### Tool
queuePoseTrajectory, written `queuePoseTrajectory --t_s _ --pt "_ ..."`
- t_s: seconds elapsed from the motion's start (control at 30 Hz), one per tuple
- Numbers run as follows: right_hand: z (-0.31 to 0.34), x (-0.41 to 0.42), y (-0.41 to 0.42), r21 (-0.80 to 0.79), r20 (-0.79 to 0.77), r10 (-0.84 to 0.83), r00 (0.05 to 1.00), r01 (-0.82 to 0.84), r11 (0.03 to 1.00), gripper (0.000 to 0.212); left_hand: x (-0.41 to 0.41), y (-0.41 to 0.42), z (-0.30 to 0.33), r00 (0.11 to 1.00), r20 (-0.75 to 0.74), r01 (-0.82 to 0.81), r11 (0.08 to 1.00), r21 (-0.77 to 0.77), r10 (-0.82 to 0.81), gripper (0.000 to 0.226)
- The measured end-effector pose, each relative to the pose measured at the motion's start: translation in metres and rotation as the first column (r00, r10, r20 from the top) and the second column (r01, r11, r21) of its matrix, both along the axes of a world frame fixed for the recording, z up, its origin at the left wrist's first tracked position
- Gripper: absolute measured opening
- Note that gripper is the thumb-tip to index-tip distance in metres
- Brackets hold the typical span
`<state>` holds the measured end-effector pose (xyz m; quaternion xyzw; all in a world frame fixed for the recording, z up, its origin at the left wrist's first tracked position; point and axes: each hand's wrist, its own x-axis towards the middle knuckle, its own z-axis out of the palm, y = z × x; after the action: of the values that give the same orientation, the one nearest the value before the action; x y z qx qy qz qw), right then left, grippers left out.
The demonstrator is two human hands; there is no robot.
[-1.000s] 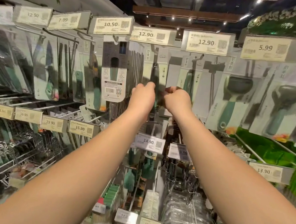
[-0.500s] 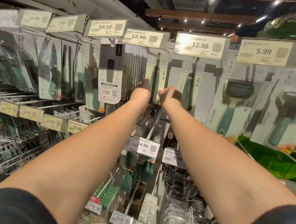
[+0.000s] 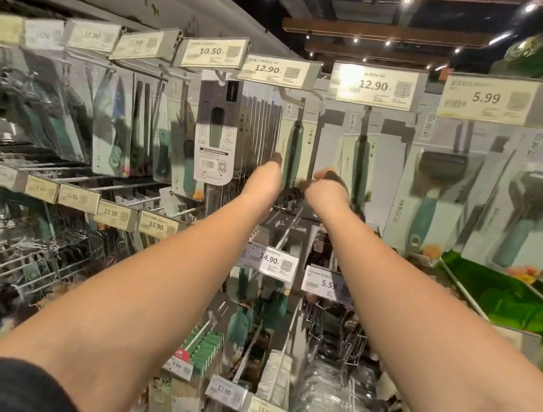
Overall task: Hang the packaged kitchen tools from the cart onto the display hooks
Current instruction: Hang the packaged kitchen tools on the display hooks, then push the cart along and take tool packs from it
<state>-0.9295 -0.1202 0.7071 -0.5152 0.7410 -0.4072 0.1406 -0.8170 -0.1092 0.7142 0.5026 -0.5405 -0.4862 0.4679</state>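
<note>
Both hands have risen toward the top row — left hand and right hand flank the green-handled packaged tool under the 12.90 price tag; grip unclear, so hanging seems nearly finished.

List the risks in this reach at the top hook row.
Both hands, left hand and right hand, work at the bottom of the packaged tool under the 12.90 tag; tugging might slip its card off the hook. The left forearm passes close to the grey package and could knock it swinging.
</note>
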Motion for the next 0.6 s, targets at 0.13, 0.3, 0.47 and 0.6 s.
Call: queuePoseTrajectory --t_s 0.13,0.3,0.47,0.6 --pt "-0.011 0.015 0.050 -0.074 -0.003 0.049 0.999 -0.049 0.996 0.046 0.024 0.036 -0.022 0.998 0.019 0.064 0.996 -0.061 -0.063 0.055" --pt "-0.015 0.053 0.120 -0.097 -0.094 0.104 0.990 -0.113 0.989 0.034 0.101 0.094 -0.050 0.981 0.132 0.166 0.961 -0.223 -0.139 0.041" --pt "-0.050 0.142 0.169 0.021 -0.301 0.235 0.924 -0.240 0.971 0.032 0.226 0.155 -0.087 0.938 0.347 0.106 0.962 -0.252 -0.013 0.029" --pt "-0.105 0.236 0.182 0.240 -0.376 0.485 0.789 -0.423 0.874 0.035 0.332 0.183 -0.146 0.857 0.508 -0.010 0.989 -0.149 0.085 0.018"
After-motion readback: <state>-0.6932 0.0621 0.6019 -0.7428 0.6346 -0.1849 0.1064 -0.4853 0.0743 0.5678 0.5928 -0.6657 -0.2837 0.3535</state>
